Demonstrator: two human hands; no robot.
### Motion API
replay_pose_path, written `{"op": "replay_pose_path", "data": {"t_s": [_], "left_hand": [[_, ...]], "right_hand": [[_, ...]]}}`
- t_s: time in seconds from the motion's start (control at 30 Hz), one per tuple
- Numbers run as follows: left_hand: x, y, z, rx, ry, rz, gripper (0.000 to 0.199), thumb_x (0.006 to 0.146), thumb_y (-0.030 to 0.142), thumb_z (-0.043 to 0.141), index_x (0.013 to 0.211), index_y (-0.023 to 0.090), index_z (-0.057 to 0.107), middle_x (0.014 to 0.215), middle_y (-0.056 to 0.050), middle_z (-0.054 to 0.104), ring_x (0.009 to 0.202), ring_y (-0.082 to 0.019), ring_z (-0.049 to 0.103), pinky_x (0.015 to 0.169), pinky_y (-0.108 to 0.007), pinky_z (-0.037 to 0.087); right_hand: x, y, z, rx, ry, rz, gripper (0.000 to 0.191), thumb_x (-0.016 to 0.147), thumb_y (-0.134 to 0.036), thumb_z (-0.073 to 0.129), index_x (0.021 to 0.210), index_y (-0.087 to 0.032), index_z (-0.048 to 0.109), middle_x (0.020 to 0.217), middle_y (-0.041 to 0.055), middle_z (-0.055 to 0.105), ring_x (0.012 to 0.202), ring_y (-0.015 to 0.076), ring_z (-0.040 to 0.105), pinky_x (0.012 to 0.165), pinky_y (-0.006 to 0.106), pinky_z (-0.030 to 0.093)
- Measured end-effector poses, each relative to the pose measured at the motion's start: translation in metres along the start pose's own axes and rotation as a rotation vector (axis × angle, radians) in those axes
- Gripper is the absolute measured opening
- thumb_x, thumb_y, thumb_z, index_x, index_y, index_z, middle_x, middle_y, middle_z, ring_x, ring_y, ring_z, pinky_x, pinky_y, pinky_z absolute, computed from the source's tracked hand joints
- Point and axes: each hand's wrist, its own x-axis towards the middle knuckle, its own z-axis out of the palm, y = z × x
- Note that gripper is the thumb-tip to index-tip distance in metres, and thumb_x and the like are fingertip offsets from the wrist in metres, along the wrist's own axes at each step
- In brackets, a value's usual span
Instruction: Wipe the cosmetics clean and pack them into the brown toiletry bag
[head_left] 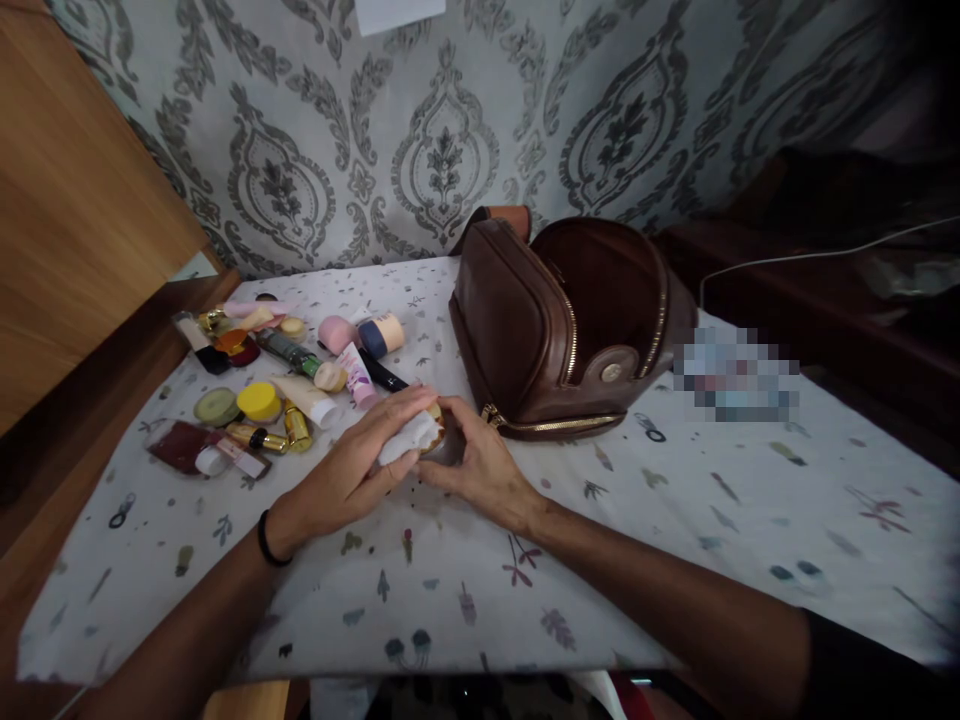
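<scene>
My left hand [360, 465] is closed on a crumpled white tissue [407, 440] and presses it against a small item with a gold edge [444, 450]. Around the other side of that item wrap the fingers of my right hand [487, 470]; most of it is hidden, so its exact kind cannot be told. Both hands meet just above the table, in front of a brown leather bag [510, 310] whose zipped flap hangs open. Left of the hands lie cosmetics, among them a white and purple tube [355, 374] and a beige tube [306, 400].
Several more cosmetics are spread at the left, including a yellow round jar [259, 401], a green-lidded jar [217, 407] and a dark red pouch [180, 446]. A patterned white cloth [570, 600] covers the table. A wooden panel [90, 200] stands at left, a patterned curtain [442, 140] behind.
</scene>
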Motion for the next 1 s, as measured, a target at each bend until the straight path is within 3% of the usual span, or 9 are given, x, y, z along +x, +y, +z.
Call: {"op": "replay_pose_path", "data": {"t_s": [0.23,0.37,0.6,0.77,1.0], "left_hand": [[-0.003,-0.002,0.005,0.119,-0.121,0.067,0.058,0.101,0.026,0.046,0.156,0.025,0.027,0.161,-0.011,0.036,0.150,-0.025,0.030,0.124,-0.045,0.029],[-0.002,-0.003,0.009,0.110,-0.095,0.074,0.059,0.101,0.028,0.047,0.156,0.025,0.026,0.160,-0.011,0.037,0.150,-0.024,0.031,0.124,-0.043,0.030],[0.000,-0.006,0.015,-0.028,0.112,-0.170,0.051,0.101,0.035,0.047,0.149,0.019,0.040,0.150,-0.013,0.050,0.137,-0.026,0.049,0.116,-0.041,0.039],[0.002,0.000,0.013,-0.230,0.123,-0.330,0.059,0.099,0.045,0.049,0.151,0.019,0.038,0.151,-0.012,0.049,0.135,-0.029,0.050,0.117,-0.044,0.035],[0.001,-0.003,0.014,-0.474,0.151,-0.452,0.061,0.095,0.057,0.053,0.146,0.023,0.049,0.154,-0.008,0.048,0.146,-0.029,0.038,0.123,-0.042,0.027]], "right_hand": [[0.000,0.004,0.002,-0.118,0.009,-0.052,0.045,0.069,-0.022,0.072,0.110,-0.020,0.053,0.108,0.0061,0.067,0.101,0.0248,0.063,0.088,0.038,0.050],[0.000,0.005,0.002,-0.190,0.013,-0.076,0.039,0.069,-0.024,0.072,0.103,-0.021,0.055,0.098,0.0049,0.067,0.094,0.0255,0.063,0.085,0.039,0.050],[0.000,-0.003,0.000,-0.066,0.075,-0.022,0.042,0.072,-0.027,0.072,0.111,-0.022,0.057,0.105,0.0044,0.067,0.095,0.0233,0.064,0.087,0.038,0.051],[0.000,-0.002,-0.003,-0.016,0.134,-0.045,0.048,0.071,-0.035,0.080,0.114,-0.024,0.060,0.111,0.0065,0.063,0.105,0.0253,0.062,0.096,0.042,0.050],[0.000,-0.006,-0.003,0.289,0.061,0.017,0.056,0.067,-0.048,0.085,0.111,-0.024,0.062,0.110,0.0046,0.068,0.105,0.0247,0.064,0.095,0.040,0.051]]}}
